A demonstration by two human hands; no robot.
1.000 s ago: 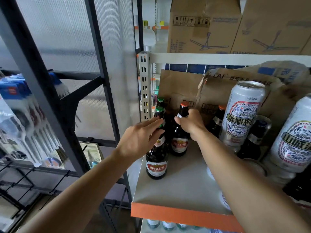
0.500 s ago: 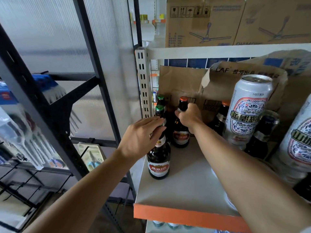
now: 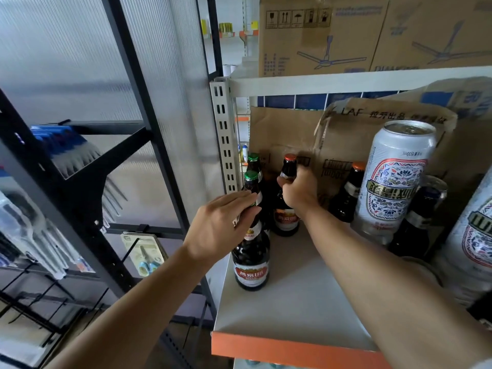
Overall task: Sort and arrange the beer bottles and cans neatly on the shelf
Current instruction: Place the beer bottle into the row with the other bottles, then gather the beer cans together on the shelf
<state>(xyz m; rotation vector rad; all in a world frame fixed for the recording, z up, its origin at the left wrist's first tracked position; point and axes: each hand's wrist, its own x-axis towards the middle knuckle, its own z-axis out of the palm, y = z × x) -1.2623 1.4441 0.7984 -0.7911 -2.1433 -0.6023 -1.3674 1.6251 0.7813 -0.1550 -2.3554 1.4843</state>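
On the shelf (image 3: 292,302), the left hand (image 3: 221,227) wraps the neck of the front green-capped bottle (image 3: 251,259), hiding its shoulder. Behind that bottle, the right hand (image 3: 296,191) is closed around a red-capped bottle (image 3: 287,219). A second green-capped bottle (image 3: 254,162) is mostly hidden. The tall can (image 3: 394,179) stands right; another can (image 3: 476,235) is cut off.

The brown paper sack (image 3: 354,134) behind my bottles reads "LAF" along its top, followed by Chinese characters too blurred for me to make out. The tall silver can (image 3: 394,179) stands with its label upside down, small print near its rim reading "500ml". The cardboard box (image 3: 316,35) on the upper shelf carries a row of handling pictograms and a ceiling-fan drawing.
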